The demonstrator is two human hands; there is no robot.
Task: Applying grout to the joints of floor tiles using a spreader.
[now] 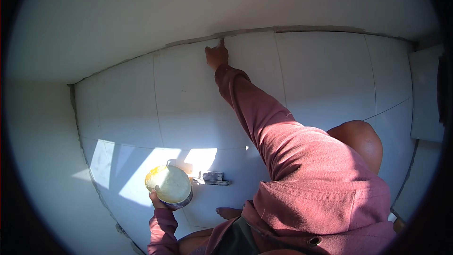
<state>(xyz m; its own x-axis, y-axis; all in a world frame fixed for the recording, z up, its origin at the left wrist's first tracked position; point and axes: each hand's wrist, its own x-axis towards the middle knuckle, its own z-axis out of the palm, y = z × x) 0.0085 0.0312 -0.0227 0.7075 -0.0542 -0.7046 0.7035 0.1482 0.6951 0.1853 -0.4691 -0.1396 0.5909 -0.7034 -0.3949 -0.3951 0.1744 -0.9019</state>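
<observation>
My left hand (158, 200) grips the edge of a round, pale yellow-stained bowl (167, 184) with pale contents, low on the left. A grey flat tool with a block on top (212, 178) lies on the floor just right of the bowl. My right arm, in a pink sleeve, reaches far forward. At its end my right hand (217, 54) has a finger at the grey joint (250, 31) where the white floor tiles (321, 75) meet the far wall. Its other fingers look curled; whether they hold anything is too small to make out.
A white wall (188, 0) runs across the top, another wall (37, 137) along the left. A white step-like block (424, 94) stands at the right. My bare knee (363, 146) and a bare foot (227, 212) are on or over the tiles. Sunlight patches cross the lower left floor.
</observation>
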